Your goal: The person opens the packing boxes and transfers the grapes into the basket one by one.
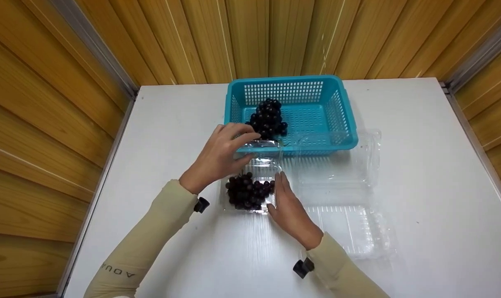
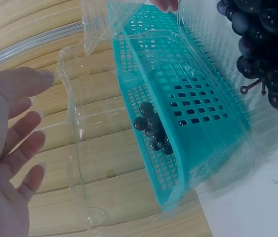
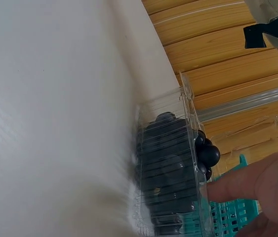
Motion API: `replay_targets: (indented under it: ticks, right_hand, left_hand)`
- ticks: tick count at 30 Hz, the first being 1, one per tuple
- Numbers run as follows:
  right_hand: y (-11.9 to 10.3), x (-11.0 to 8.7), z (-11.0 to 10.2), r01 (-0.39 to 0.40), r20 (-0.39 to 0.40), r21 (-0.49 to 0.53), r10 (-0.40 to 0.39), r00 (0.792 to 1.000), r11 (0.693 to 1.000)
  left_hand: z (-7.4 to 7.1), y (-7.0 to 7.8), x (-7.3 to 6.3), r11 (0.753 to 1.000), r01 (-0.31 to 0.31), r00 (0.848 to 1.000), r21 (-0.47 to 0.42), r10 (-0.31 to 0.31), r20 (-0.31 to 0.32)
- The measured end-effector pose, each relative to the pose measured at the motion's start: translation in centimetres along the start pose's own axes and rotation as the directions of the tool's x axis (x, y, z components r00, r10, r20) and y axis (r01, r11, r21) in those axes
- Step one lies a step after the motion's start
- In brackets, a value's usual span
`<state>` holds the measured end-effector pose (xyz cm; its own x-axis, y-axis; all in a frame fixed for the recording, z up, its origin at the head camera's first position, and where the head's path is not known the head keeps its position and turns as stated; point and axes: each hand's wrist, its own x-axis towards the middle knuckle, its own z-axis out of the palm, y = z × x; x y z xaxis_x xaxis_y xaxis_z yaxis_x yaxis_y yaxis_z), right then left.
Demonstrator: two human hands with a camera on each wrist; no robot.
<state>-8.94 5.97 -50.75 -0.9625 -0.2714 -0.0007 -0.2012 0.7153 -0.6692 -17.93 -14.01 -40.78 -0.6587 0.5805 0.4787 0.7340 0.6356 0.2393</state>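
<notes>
A clear plastic clamshell box [image 1: 250, 209] stands on the table with a bunch of dark grapes [image 1: 245, 192] in its base. Its hinged lid [image 2: 79, 143] stands raised on the far side, by the basket. My left hand [image 1: 223, 151] is beside the raised lid, fingers spread and loosely bent; the left wrist view shows a gap between the fingers and the lid's edge. Along the box's right side lies my right hand [image 1: 291, 211], its fingers extended. In the right wrist view the right thumb [image 3: 232, 185] touches the box's rim, and some grapes bulge above that rim.
Behind the box is a blue-green plastic basket [image 1: 350, 120] holding another bunch of dark grapes [image 1: 268, 116]. A second clear clamshell [image 1: 350, 231] lies opened to the right, its upper part overlapping the basket's front. Wood-patterned walls [image 1: 271, 41] border the white table [image 1: 420, 174].
</notes>
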Motion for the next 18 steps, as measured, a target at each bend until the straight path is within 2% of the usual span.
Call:
replay_targets:
  ticks: [4,12,15,18]
  right_hand:
    - [0.0,-0.1,-0.1,-0.01,0.013,0.018,0.01,1.0,1.0]
    - [0.0,-0.2,-0.3,-0.013,0.04,0.04,0.011,0.999,0.999]
    - [0.0,-0.3,-0.5,-0.011,0.043,0.046,0.01,0.999,0.999]
    - [0.1,-0.3,-0.5,-0.022,0.057,0.053,0.019,0.998,0.998]
  left_hand:
    - [-0.2,0.3,-0.3,1.0,-0.012,1.0,-0.009,0.012,0.001]
    - [-0.1,0.9,-1.5,1.0,-0.026,0.997,0.011,0.025,0.071]
    - [0.3,0.9,-2.0,1.0,-0.029,0.992,-0.003,0.029,0.127]
    - [0.9,0.9,-2.4,0.999,-0.02,0.971,-0.035,0.027,0.239]
